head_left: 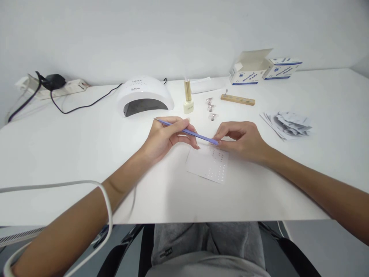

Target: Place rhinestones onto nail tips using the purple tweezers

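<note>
Holding a thin purple stick like a pencil, the person's left hand has its fingers pinched shut round it, tip angled down toward the right hand. That hand's fingers are curled in, pressing on the top edge of a small clear sheet dotted with tiny gems, which lies flat on the white table right in front of them; whether it's pinching anything I can't tell. Further back sit a white nail lamp, a gold-capped bottle, a wooden strip, two boxes of alcohol pads and a heap of torn wrappers off to the right.
</note>
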Action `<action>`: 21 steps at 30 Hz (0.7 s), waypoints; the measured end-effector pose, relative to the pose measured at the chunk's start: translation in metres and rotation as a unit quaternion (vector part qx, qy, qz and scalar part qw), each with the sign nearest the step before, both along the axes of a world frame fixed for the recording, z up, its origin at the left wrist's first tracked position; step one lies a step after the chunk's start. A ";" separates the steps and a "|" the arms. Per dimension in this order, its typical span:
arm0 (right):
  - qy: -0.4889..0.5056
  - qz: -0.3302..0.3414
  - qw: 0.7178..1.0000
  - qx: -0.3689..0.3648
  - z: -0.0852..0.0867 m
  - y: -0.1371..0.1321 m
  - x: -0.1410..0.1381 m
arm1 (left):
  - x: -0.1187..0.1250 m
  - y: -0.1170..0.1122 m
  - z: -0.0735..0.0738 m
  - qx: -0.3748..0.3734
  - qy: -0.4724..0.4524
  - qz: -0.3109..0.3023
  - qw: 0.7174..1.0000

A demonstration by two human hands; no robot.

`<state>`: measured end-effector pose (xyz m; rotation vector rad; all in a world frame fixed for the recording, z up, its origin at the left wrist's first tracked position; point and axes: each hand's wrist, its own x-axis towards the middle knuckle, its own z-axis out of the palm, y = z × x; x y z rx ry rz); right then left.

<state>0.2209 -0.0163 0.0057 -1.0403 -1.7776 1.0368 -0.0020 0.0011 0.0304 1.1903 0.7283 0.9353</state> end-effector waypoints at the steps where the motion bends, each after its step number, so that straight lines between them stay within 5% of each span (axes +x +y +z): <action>1: 0.003 -0.002 1.000 -0.003 0.000 0.000 0.000 | 0.000 0.000 0.000 0.002 -0.001 0.000 1.000; 21: 0.006 0.005 1.000 0.000 0.000 0.001 0.003 | -0.005 0.007 -0.001 -0.032 0.023 0.015 0.999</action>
